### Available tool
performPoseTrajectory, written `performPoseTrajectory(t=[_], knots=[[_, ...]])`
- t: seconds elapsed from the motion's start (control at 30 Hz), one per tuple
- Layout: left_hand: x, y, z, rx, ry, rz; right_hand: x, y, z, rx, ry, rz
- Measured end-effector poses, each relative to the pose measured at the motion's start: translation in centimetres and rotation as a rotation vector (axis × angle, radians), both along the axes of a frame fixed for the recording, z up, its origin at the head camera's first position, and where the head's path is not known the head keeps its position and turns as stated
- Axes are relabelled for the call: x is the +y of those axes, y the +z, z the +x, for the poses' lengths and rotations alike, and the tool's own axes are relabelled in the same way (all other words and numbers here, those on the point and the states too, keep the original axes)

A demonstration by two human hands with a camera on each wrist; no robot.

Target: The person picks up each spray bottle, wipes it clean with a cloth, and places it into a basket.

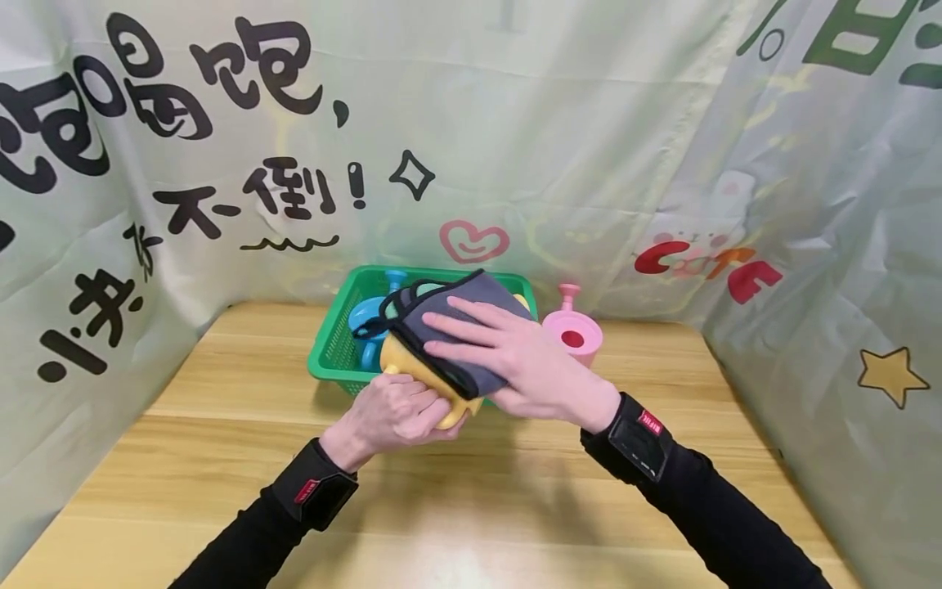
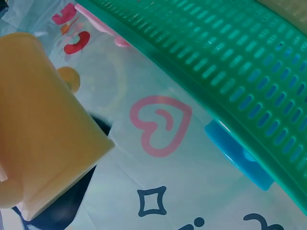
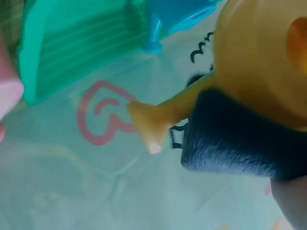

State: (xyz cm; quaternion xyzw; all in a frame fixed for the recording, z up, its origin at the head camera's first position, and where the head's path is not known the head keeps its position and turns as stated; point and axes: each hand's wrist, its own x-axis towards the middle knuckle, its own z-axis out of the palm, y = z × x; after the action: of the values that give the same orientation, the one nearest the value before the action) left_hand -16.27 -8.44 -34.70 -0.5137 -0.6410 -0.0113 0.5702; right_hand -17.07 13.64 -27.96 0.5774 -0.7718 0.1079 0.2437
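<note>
My left hand (image 1: 401, 413) grips a yellow toy watering can (image 1: 412, 368), raised in front of the green basket. Against the can's upper side lies a grey cloth with black edging (image 1: 471, 327). My right hand (image 1: 515, 356) rests on this cloth with its fingers straight and spread. In the right wrist view, the can's spout (image 3: 148, 122) sticks out beside the dark cloth (image 3: 235, 143), and part of its orange opening shows. The left wrist view shows the can's smooth side (image 2: 43, 124); most of the left hand is out of that frame.
A green basket (image 1: 324, 360) stands at the back of the wooden table (image 1: 243, 458), with a blue watering can (image 1: 368, 315) inside. To its right is a pink watering can (image 1: 585, 331). Printed cloth walls (image 1: 589, 147) close off the back and sides.
</note>
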Motion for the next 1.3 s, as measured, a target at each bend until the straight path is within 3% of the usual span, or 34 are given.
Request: performPoseTrajectory(t=[0.13, 0.37, 0.63, 0.8, 0.87, 1.03, 1.1, 1.3], knots=[[-0.2, -0.2, 0.0, -0.011, 0.015, 0.000, -0.6, 0.0, 0.6, 0.118, 0.026, 0.054], [0.1, 0.0, 0.2, -0.043, -0.006, -0.009, 0.0, 0.3, -0.4, -0.072, 0.015, -0.003], [-0.3, -0.1, 0.1, -0.038, 0.024, -0.022, 0.1, -0.3, 0.1, 0.045, 0.090, 0.043], [-0.3, -0.1, -0.1, -0.027, -0.012, -0.011, 0.9, -0.6, -0.5, -0.132, 0.086, -0.036], [-0.4, -0.1, -0.2, -0.020, -0.027, -0.003, 1.0, -0.7, -0.7, -0.146, 0.088, -0.054], [-0.7, -0.1, -0.3, -0.023, -0.001, -0.008, 0.9, -0.9, -0.4, 0.029, 0.107, 0.036], [-0.8, -0.1, -0.4, -0.028, 0.019, -0.011, 0.9, -0.9, -0.4, 0.039, 0.111, 0.051], [-0.8, -0.1, -0.5, -0.028, 0.000, -0.003, 1.3, -1.0, -0.8, -0.165, 0.093, -0.067]])
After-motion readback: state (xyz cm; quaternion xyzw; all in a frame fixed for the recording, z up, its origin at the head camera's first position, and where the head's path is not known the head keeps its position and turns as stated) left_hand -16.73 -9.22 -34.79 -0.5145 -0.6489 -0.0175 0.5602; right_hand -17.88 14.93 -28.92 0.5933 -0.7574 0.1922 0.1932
